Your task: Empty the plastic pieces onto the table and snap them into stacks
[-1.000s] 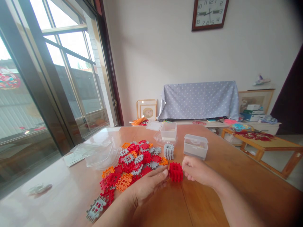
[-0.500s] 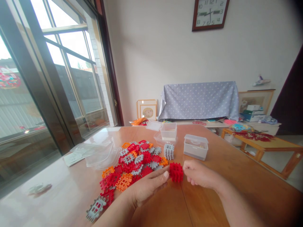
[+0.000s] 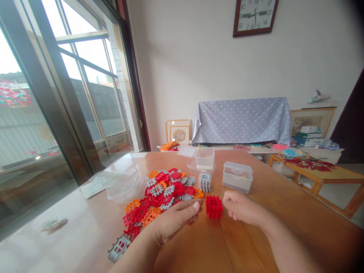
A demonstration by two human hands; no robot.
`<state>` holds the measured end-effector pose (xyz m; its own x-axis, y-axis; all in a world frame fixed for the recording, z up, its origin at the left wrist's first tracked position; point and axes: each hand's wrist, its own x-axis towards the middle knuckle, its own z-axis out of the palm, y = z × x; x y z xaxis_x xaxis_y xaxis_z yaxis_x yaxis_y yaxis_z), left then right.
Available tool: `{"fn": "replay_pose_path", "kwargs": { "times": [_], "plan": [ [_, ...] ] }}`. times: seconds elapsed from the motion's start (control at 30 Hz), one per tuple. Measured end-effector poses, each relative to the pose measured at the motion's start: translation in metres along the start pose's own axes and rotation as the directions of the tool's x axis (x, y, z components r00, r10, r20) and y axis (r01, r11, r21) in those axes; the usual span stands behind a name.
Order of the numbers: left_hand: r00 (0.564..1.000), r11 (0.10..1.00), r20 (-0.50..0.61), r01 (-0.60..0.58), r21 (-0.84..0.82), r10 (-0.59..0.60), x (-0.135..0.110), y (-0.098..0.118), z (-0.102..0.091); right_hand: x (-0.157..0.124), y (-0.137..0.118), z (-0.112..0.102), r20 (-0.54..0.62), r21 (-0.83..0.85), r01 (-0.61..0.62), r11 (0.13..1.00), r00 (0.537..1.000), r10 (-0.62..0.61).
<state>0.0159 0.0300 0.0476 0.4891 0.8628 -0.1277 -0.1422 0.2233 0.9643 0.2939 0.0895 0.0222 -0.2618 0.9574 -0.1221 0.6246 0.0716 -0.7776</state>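
Note:
A red stack (image 3: 214, 207) of interlocking lattice pieces stands upright on the table between my two hands. My left hand (image 3: 178, 220) is just left of it, fingers stretched out and thumb on top, with no piece visible in it and a small gap to the stack. To the right, my right hand (image 3: 241, 208) is curled into a fist close to the stack; no object shows in its fingers. A grey stack (image 3: 204, 182) of similar pieces stands a little farther back. Beyond my left hand lies a heap of loose red, grey and orange pieces (image 3: 167, 189).
Behind my right hand is a clear lidded box (image 3: 237, 178). Another clear box (image 3: 204, 158) stands farther back. Clear plastic lids or trays (image 3: 122, 185) lie at left, beside a crumpled plastic bag (image 3: 53, 224). All rest on the wooden table (image 3: 199, 246).
My left fingers have drawn slightly away from the red stack, widening the gap. The right fist stays beside it. The whole view has shifted a little.

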Motion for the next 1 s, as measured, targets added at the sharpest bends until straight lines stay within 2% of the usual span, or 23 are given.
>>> {"fn": "replay_pose_path", "kwargs": {
  "times": [0.07, 0.13, 0.23, 0.33, 0.37, 0.43, 0.5, 0.57, 0.7, 0.8, 0.9, 1.0],
  "plan": [
    [0.993, 0.997, -0.093, -0.068, 0.020, 0.070, -0.003, 0.008, -0.011, 0.003, 0.002, 0.001, -0.036, -0.010, 0.012, 1.000, 0.999, -0.013],
    [0.964, 0.986, -0.205, -0.162, 0.051, 0.169, -0.007, 0.018, -0.026, 0.006, 0.005, 0.002, -0.085, -0.033, 0.024, 0.999, 0.996, -0.027],
    [0.871, 0.957, -0.398, -0.241, 0.161, 0.287, -0.011, 0.030, -0.052, 0.011, 0.006, 0.004, -0.161, -0.077, 0.048, 0.996, 0.985, -0.060],
    [0.736, 0.896, -0.538, -0.215, 0.388, 0.410, -0.013, 0.032, -0.076, 0.012, 0.003, 0.004, -0.225, -0.118, 0.109, 0.987, 0.965, -0.134],
    [0.704, 0.867, -0.555, -0.181, 0.464, 0.444, -0.012, 0.030, -0.083, 0.012, 0.002, 0.004, -0.242, -0.127, 0.126, 0.984, 0.958, -0.153],
    [0.671, 0.805, -0.560, -0.093, 0.585, 0.485, -0.010, 0.025, -0.091, 0.011, -0.003, 0.005, -0.273, -0.131, 0.145, 0.981, 0.946, -0.176],
    [0.682, 0.735, -0.536, -0.004, 0.678, 0.498, -0.008, 0.020, -0.094, 0.010, -0.007, 0.007, -0.295, -0.124, 0.166, 0.978, 0.935, -0.197],
    [0.723, 0.652, -0.480, 0.055, 0.756, 0.496, -0.008, 0.016, -0.093, 0.007, -0.012, 0.010, -0.315, -0.119, 0.202, 0.972, 0.921, -0.230],
    [0.844, 0.485, -0.307, 0.065, 0.872, 0.439, -0.014, 0.014, -0.083, 0.003, -0.020, 0.015, -0.340, -0.135, 0.251, 0.958, 0.897, -0.283],
    [0.899, 0.415, -0.226, 0.055, 0.908, 0.375, -0.019, 0.015, -0.077, 0.002, -0.024, 0.018, -0.345, -0.141, 0.258, 0.956, 0.892, -0.292],
    [0.888, 0.382, -0.216, 0.049, 0.923, 0.406, -0.019, 0.017, -0.076, 0.001, -0.026, 0.019, -0.347, -0.137, 0.272, 0.952, 0.887, -0.304],
    [0.811, 0.350, -0.251, 0.061, 0.935, 0.529, -0.015, 0.020, -0.075, 0.000, -0.028, 0.019, -0.347, -0.140, 0.289, 0.947, 0.882, -0.320]
  ]
}}
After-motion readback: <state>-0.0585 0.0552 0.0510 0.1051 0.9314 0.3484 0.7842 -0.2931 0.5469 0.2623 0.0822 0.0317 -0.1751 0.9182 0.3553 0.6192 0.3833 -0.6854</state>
